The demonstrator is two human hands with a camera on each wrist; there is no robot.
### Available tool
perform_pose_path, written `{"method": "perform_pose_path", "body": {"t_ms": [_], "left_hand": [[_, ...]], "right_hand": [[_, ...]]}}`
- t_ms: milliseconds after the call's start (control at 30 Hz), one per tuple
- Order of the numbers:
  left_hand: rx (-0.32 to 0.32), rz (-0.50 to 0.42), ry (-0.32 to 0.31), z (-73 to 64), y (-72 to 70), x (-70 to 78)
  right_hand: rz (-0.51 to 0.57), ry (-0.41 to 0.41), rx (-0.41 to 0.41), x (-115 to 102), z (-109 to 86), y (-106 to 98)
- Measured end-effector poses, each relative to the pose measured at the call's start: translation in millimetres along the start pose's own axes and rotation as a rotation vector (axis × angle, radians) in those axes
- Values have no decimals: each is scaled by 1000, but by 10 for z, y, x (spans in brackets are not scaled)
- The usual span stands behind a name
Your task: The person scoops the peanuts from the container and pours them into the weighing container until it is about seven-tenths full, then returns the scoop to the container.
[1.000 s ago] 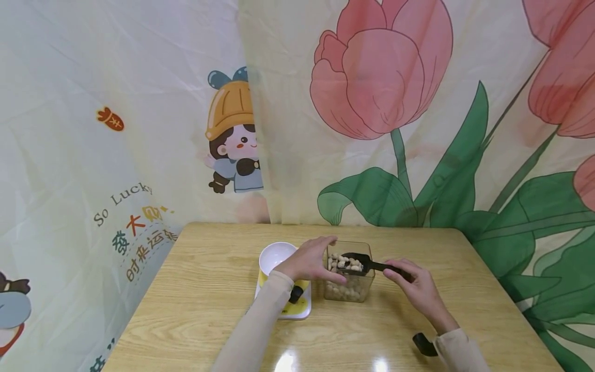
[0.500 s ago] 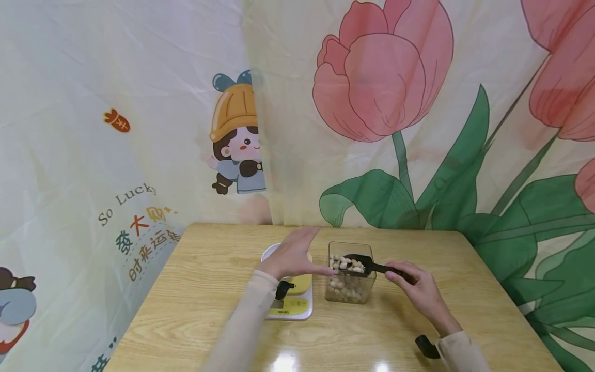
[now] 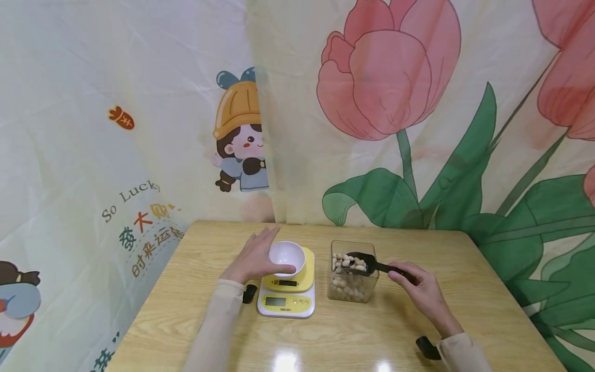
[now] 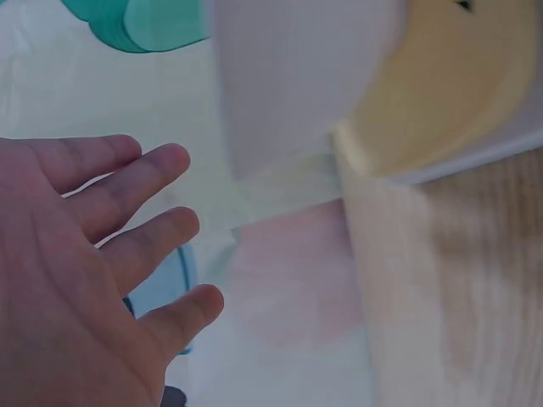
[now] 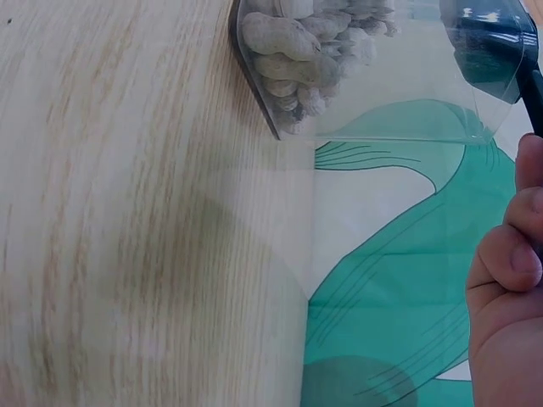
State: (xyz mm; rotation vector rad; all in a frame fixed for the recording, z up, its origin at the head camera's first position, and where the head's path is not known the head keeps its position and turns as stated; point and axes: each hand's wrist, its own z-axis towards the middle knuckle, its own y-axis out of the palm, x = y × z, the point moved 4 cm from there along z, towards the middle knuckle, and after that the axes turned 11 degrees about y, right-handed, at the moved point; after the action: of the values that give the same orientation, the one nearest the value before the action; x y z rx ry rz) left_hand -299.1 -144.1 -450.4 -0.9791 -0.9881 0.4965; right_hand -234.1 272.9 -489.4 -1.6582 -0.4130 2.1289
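A white bowl (image 3: 286,258) sits on a yellow and white kitchen scale (image 3: 288,299). My left hand (image 3: 254,258) is at the bowl's left side, thumb in front of its rim, fingers spread. In the left wrist view those fingers (image 4: 161,229) are fairly straight, apart from the blurred bowl (image 4: 297,76). To the right of the scale stands a clear square container (image 3: 353,294) of unshelled peanuts (image 5: 284,51). My right hand (image 3: 422,289) grips the handle of a black scoop (image 3: 367,262), whose head is inside the container's top, among the peanuts.
Everything stands on a wooden table (image 3: 186,310). A printed cloth (image 3: 297,155) hangs behind the table's far edge and along its left side.
My left hand has moved left, from beside the peanut container across the scale to the bowl's left side, uncovering the scale. The right hand and scoop stay almost where they were.
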Motion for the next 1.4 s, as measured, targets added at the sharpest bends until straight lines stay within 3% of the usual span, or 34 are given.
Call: {"method": "perform_pose_path", "body": {"t_ms": [300, 567, 667, 800, 967, 1167, 1400], "left_hand": [[-35, -10, 8, -70, 191, -134], [-19, -27, 40, -49, 261, -212], [-8, -31, 46, -48, 271, -226], [-2, -34, 45, -50, 262, -221], [-14, -46, 17, -61, 263, -231], [-14, -43, 19, -59, 263, -245], [-16, -64, 17, -60, 250, -222]], "right_hand": [[33, -4, -2, -45, 4, -12], [29, 60, 3, -141, 98, -97], [11, 70, 0, -308, 158, -110], [14, 39, -18, -687, 207, -65], [72, -70, -46, -1022, 283, 125], [110, -95, -106, -911, 469, 493], [-2, -87, -162, -946, 546, 854]]}}
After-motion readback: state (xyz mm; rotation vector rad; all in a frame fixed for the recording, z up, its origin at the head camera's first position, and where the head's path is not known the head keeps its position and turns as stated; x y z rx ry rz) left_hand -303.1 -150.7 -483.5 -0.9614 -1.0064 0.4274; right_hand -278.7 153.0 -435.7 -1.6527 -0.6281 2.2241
